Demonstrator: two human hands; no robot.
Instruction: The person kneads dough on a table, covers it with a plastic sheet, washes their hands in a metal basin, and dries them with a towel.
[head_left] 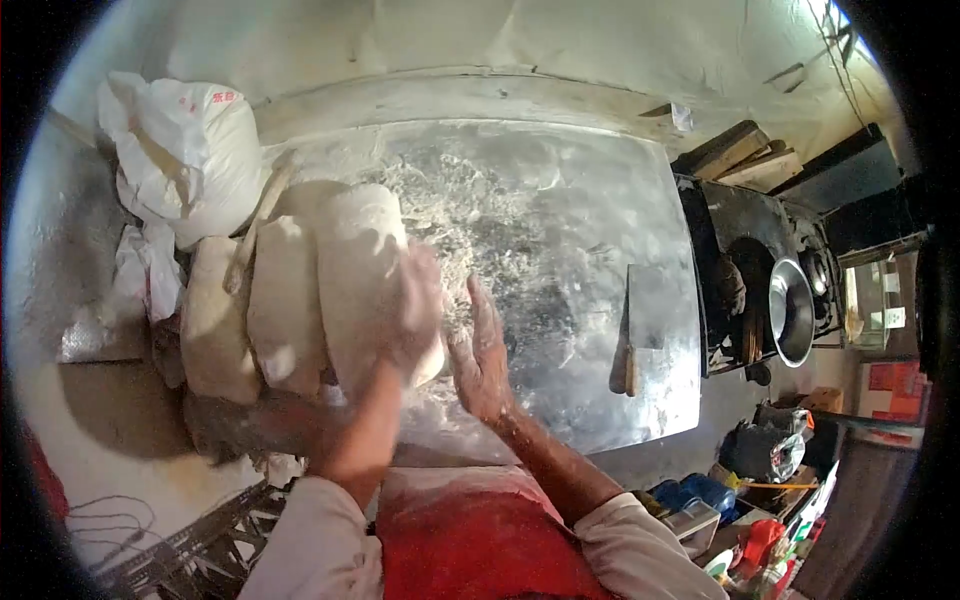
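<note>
A shiny, flour-dusted table (pixel 590 210) stands before a pale wall (pixel 590 50), a cleaver (pixel 646 305) at its right and a stove (pixel 745 215) beyond. The longest dough (pixel 358 265) lies at the table's left, its long axis running from wall side to near edge. The left hand (pixel 419 312) blurs at its right side, contact and finger state unclear; the right hand (pixel 483 365) holds its fingers extended.

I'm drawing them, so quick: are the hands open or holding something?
Left hand: blurred at the biggest dough slab's edge; can't tell if open or closed.
Right hand: open, holding nothing.
</note>
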